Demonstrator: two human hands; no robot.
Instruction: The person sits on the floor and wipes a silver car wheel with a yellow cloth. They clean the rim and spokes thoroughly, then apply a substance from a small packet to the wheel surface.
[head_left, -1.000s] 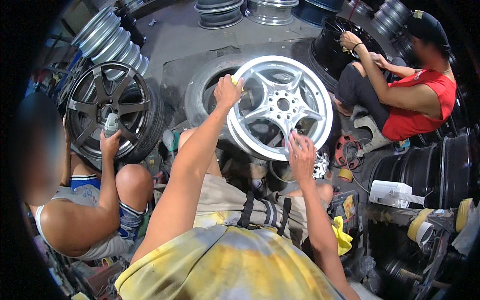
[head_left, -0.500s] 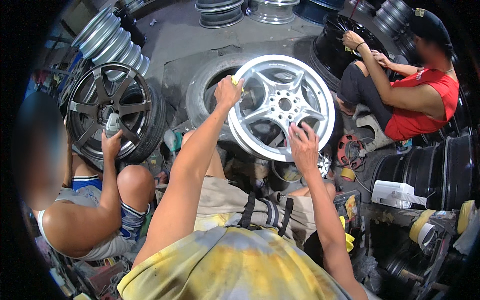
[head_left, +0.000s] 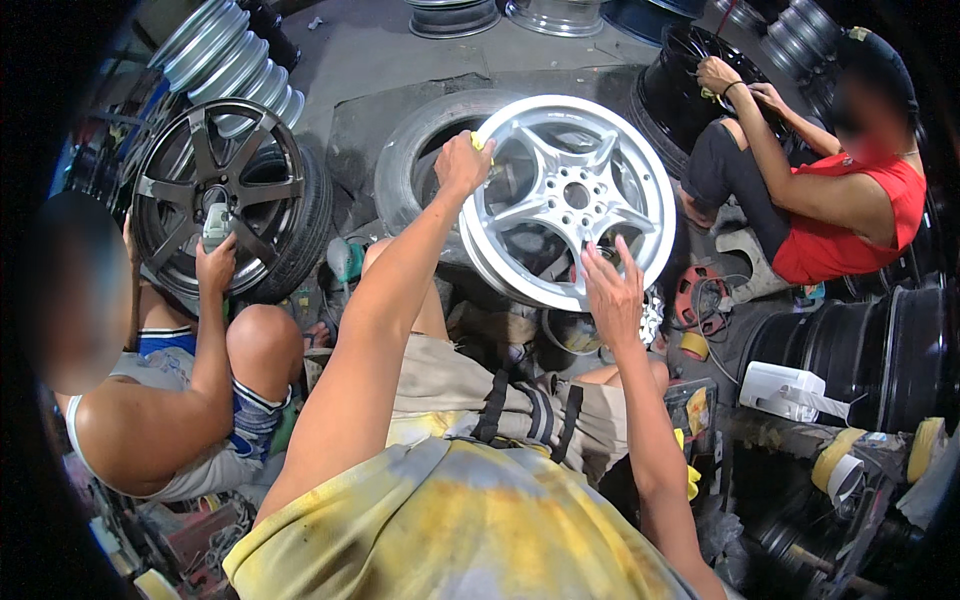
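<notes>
In front of me a silver alloy wheel point(head_left: 576, 163) with star-shaped spokes is raised and tilted toward me, partly over a grey tire point(head_left: 398, 150). My left hand point(head_left: 463, 165) is closed at its upper left rim, gripping a small yellow piece point(head_left: 477, 139); mostly covered by my fingers, it could be cloth or abrasive sheet. Over the wheel's lower right, my right hand point(head_left: 614, 290) has its fingers stretched out, the tips at the spokes and rim. Nothing shows in that hand. What supports the wheel from beneath is largely hidden.
At left a co-worker holds a grey power tool point(head_left: 215, 227) against a dark spoked wheel point(head_left: 158, 190). A person in a red top point(head_left: 850, 215) works on a black wheel at right. Nearby lie a red cord reel point(head_left: 700, 290), a white box point(head_left: 785, 388) and stacked rims point(head_left: 225, 65).
The view has shifted a little, with the far rims sliding upward. My right hand sits slightly nearer me relative to the wheel, its fingers straighter. My left hand stays at the rim.
</notes>
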